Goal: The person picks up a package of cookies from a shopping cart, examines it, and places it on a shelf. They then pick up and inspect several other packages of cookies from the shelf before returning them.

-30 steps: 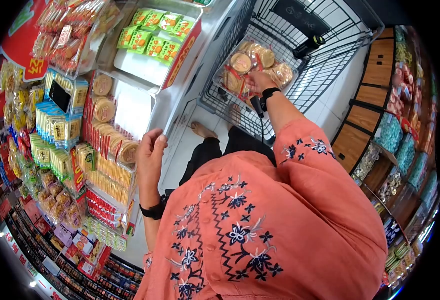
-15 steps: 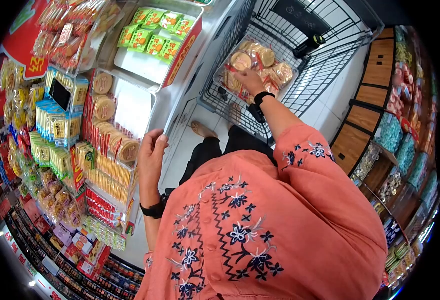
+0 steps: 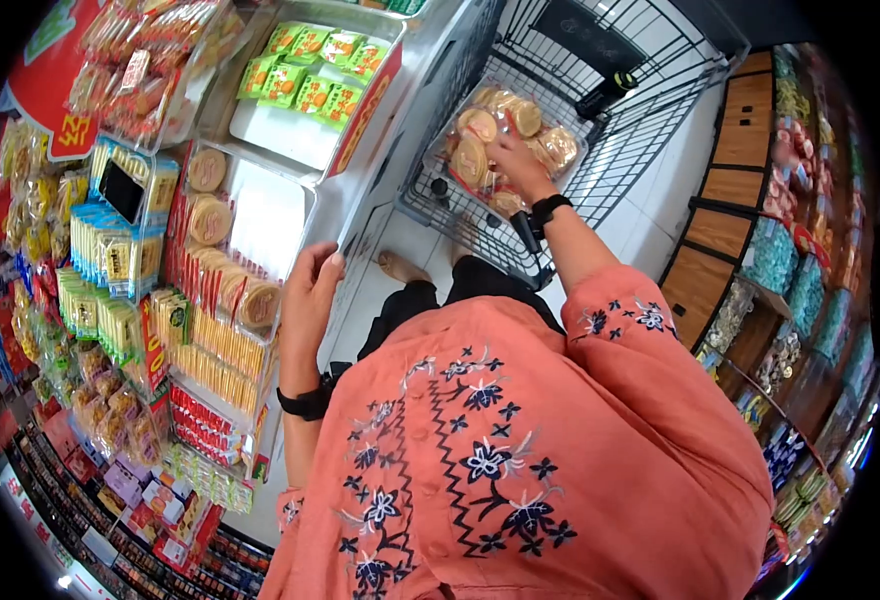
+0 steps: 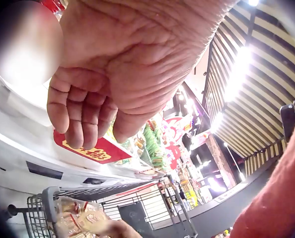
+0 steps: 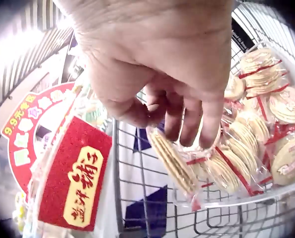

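Note:
My right hand [image 3: 520, 165] is over a clear plastic bin [image 3: 582, 160] in the shopping cart. Thumb and fingers pinch the edge of a clear-wrapped packet of round thin crackers [image 5: 173, 162], tilted on edge at the bin's near side. Several similar cracker packets [image 5: 289, 104] with red strips fill the bin and lie beside the fingers. My left hand [image 3: 310, 295] hangs beside the display shelf, fingers loosely bent and nothing in the palm. More round cracker packets [image 3: 207, 218] stand in the shelf compartment just beyond it.
The cart's wire basket [image 3: 615, 185] surrounds the bin, with a black object [image 3: 605, 95] behind it. Green snack packets [image 3: 310, 70] lie in a shelf tray to the left. A wooden-fronted cabinet [image 3: 715, 230] lines the right side.
My right hand has lifted a little off the packets, and a round cracker packet now shows tilted up at its fingers. The left hand has barely moved.

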